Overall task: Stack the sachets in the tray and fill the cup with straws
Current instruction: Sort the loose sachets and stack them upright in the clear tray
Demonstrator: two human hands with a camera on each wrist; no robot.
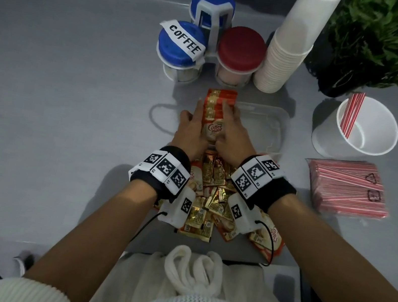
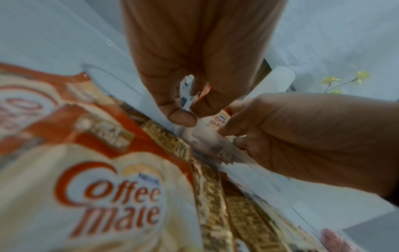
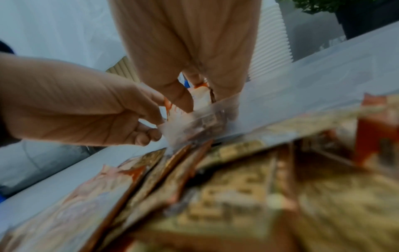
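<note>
clear tray (image 1: 279,127) on the bench takes its sachets (image 1: 215,112), stacking step in hand.
left hand (image 1: 190,130) and right hand (image 1: 235,137) each grip the bundle's sides at the tray's left end; next, seat it flat, then fetch from the loose pile (image 1: 213,201).

Your sachets (image 1: 216,116) are orange, cream and gold. The straws (image 1: 350,116) show red-and-white stripes inside a white cup (image 1: 369,143). The tabletop (image 1: 68,101) is grey.
</note>
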